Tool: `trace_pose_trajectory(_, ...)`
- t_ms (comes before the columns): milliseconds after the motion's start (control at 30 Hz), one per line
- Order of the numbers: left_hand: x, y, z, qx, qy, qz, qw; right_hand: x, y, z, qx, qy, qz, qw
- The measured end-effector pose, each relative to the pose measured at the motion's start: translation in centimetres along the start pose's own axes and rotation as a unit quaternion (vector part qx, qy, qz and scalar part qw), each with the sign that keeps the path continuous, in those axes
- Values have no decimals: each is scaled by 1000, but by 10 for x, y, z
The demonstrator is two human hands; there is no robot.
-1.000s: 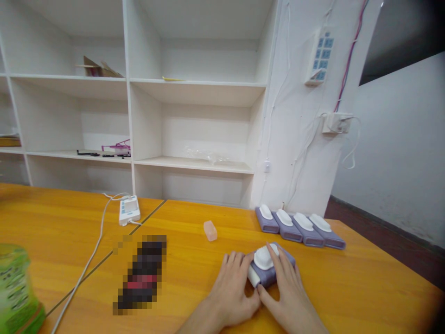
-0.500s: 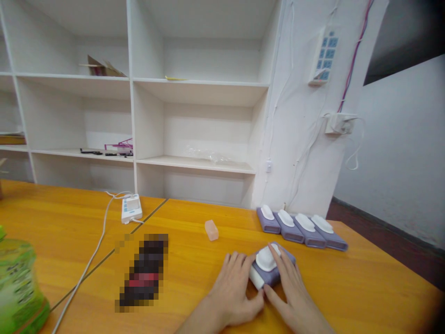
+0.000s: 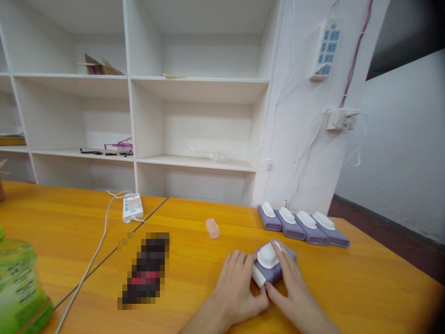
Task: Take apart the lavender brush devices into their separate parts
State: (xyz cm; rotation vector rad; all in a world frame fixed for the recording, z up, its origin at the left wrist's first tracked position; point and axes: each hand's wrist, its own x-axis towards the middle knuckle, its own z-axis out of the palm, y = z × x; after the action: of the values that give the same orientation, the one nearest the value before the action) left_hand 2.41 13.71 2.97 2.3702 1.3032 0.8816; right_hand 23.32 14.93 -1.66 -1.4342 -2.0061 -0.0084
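On the wooden table in front of me lies a purple case (image 3: 273, 276) with a raised white oval piece (image 3: 269, 255) on top. A white part (image 3: 258, 275) shows at its near left end. My left hand (image 3: 238, 283) holds the case from the left, its index finger along the side and its thumb by the near corner. From the right, my right hand (image 3: 292, 283) grips it, fingers along the top and side, thumb near that same corner. The two thumbs are close together. The case's underside is hidden.
Several similar purple cases (image 3: 292, 228) with white tops stand in a row at the back right. A pinkish translucent block (image 3: 212, 228) lies left of them. Further left are a blurred-out dark object (image 3: 146, 271), a white power strip (image 3: 132, 208) with its cable, and a green bag (image 3: 22, 285).
The view has shifted slightly. Both hands remain around the purple case in almost the same pose, and nothing else has visibly moved.
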Motion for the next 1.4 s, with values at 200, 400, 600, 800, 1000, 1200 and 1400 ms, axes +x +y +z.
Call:
trace_pose_trajectory(200, 0, 8, 1, 14, 3, -11, 1000, 3, -11, 9, 2, 26, 44, 999)
trace_pose_trajectory(400, 0, 13, 0, 23, 2, -15, 1000, 5, -17, 14, -1, 53, 58, 997)
trace_pose_trajectory(600, 3, 9, -1, 20, 1, -5, 1000, 4, -20, 16, -3, 70, 57, 996)
trace_pose_trajectory(800, 3, 3, 0, 13, 6, 5, 1000, 3, -22, 17, -3, 75, 63, 995)
trace_pose_trajectory(1000, 2, 2, 0, 7, 13, 6, 1000, 3, -17, 14, 2, 70, 57, 996)
trace_pose_trajectory(1200, 1, 2, -1, 7, 12, 9, 1000, 0, -18, 10, -7, 65, 66, 996)
trace_pose_trajectory(1400, 2, -7, -13, -4, -12, 37, 999, -3, -19, 9, -15, 53, 64, 996)
